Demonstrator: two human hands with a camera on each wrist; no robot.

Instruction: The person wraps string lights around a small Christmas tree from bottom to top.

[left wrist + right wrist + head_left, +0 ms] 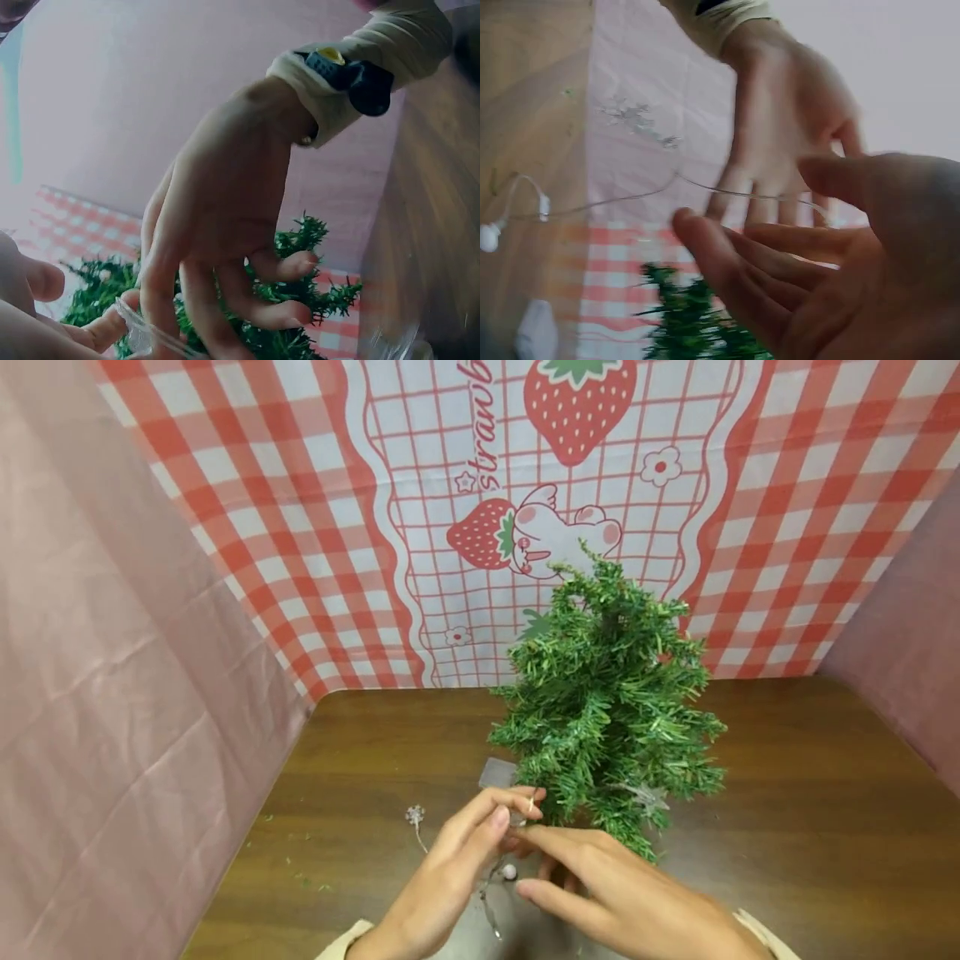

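My left hand [450, 860] pinches a fairy-light string between thumb and fingers, just in front of a small artificial Christmas tree [607, 693]. From the right, my right hand [607, 885] reaches in with fingers loosely bent and thumb apart, its fingertips right at the left fingers. A clear plastic ornament [135, 326] shows between the two hands. In the right wrist view, the string's thin wire [622, 199] runs across the left fingers. A snowflake ornament [415, 814] and a white ball [509, 872] belong to the string. Another clear star [645, 795] hangs among the lower branches.
A translucent white box [495, 772] lies left of the tree's base on the brown wooden table [360, 743]. Green needle scraps [303, 879] are scattered at left. A red-and-white checked strawberry cloth [420, 568] hangs behind, with pink cloth [135, 652] along the sides.
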